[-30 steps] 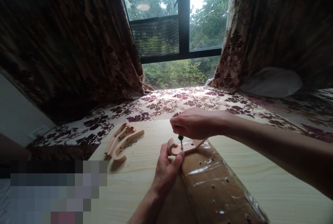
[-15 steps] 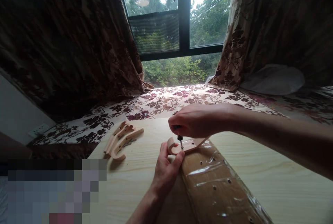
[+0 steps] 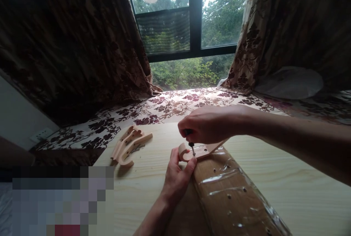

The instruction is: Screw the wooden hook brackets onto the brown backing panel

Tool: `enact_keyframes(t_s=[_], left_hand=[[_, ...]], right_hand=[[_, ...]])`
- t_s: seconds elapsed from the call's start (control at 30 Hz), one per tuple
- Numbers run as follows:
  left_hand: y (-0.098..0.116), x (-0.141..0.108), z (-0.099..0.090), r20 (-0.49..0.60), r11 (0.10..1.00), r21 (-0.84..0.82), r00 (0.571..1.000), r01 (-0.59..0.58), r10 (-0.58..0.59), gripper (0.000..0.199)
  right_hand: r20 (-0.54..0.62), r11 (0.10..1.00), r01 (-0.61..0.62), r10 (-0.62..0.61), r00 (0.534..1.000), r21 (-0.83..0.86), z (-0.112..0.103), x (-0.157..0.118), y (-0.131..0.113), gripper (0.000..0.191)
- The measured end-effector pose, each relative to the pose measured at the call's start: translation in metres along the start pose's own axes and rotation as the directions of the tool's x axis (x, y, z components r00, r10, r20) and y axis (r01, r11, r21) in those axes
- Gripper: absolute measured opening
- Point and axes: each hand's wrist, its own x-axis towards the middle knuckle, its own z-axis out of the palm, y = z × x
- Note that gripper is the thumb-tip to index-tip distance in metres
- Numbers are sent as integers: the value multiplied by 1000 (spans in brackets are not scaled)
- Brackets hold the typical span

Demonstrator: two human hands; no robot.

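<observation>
My right hand [image 3: 201, 124] is closed around the dark handle of a screwdriver [image 3: 192, 147], whose shaft points down at a screw hole in a pale wooden hook [image 3: 204, 150]. That hook lies across the far end of a brown board [image 3: 222, 188] wrapped in clear plastic film. The fingers and thumb of my left hand [image 3: 178, 172] grip the hook's curled end from the near left side. Part of the hook is hidden behind my right hand. Several similar wooden hooks [image 3: 128, 148] lie in a group further left, with small screws beside them.
A pale wood-grain tabletop [image 3: 301, 177] carries everything. Behind it lies a flowered cloth [image 3: 175, 104] on the window ledge, with dark patterned curtains [image 3: 109, 46] on both sides. A whitish translucent bag [image 3: 296, 82] rests at the right. A pixelated patch covers the lower left.
The camera view has shifted slightly. My right wrist has turned a little on the screwdriver, which stays at the same hole. My left hand keeps its grip on the hook.
</observation>
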Motion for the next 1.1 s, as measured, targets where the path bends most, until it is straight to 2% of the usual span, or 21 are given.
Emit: enact_keyframes(t_s=[0.13, 0.23, 0.37, 0.5, 0.63, 0.73, 0.87, 0.97, 1.1], left_hand=[[-1, -1, 0, 16, 1000, -8, 1000, 17, -16, 30], [0, -1, 1, 15, 1000, -8, 1000, 17, -17, 29], [3, -1, 0, 17, 1000, 11, 1000, -7, 7, 27], [8, -1, -3, 54, 999, 31, 998, -38, 36, 25], [10, 0, -6, 122, 999, 26, 992, -40, 36, 26], [8, 1, -6, 148, 1000, 13, 989, -28, 26, 28], [5, 1, -5, 144, 1000, 4, 989, -20, 20, 28], [4, 0, -3, 137, 1000, 7, 990, -26, 24, 28], [5, -1, -3, 133, 1000, 16, 991, -17, 14, 26]], right_hand=[[-31, 999, 44, -44, 999, 15, 7, -3, 2, 18], [-80, 999, -41, 41, 996, 2, 17, 0, 2, 21], [-67, 991, -132, 131, 989, -21, 18, 6, 1, 30], [2, 998, -60, 60, 998, -8, 7, 1, 3, 17], [43, 1000, 27, -27, 999, 12, 6, -8, 5, 16], [15, 1000, 11, -11, 1000, -14, 14, -9, 4, 19], [-47, 995, -76, 73, 996, -70, 21, -3, -3, 27], [-31, 991, -103, 100, 994, -89, 15, 0, -7, 27], [12, 998, -34, 35, 999, -56, 3, -3, -8, 16]])
